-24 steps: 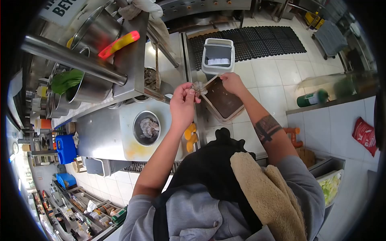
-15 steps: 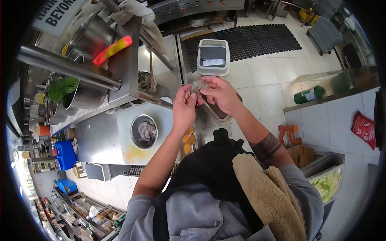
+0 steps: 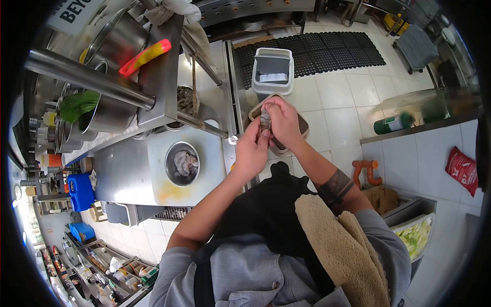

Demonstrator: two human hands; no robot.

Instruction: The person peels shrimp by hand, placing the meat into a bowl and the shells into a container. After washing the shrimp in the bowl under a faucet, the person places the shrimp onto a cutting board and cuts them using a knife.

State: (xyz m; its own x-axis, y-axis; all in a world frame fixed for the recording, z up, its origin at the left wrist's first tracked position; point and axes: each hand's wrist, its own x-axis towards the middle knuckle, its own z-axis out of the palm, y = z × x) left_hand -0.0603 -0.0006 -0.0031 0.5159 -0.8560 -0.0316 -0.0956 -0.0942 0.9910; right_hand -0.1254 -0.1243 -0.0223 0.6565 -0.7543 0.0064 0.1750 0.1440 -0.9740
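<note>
A greyish, translucent shrimp (image 3: 265,121) is pinched between my two hands, partly covered by the fingers. My left hand (image 3: 252,147) grips its lower end with thumb and fingertips. Closed around the upper end is my right hand (image 3: 284,124). Both hands are above an open rectangular bin (image 3: 280,150), whose inside is mostly hidden by them. To the left, a steel bowl (image 3: 169,173) stands on a stained white cutting board (image 3: 210,176). In that bowl lies a heap of grey shrimp (image 3: 185,162).
A steel shelf (image 3: 162,110) with pots overhangs the counter at left. Beyond my hands, a white and grey bin (image 3: 273,70) stands on the tiled floor beside a black rubber mat (image 3: 337,50). A container of chopped greens (image 3: 413,238) is at my right.
Both hands have shifted right and a little lower, over the rectangular bin, with the shrimp still between them. It is now held upright in view, and my right hand has closed further over it.
</note>
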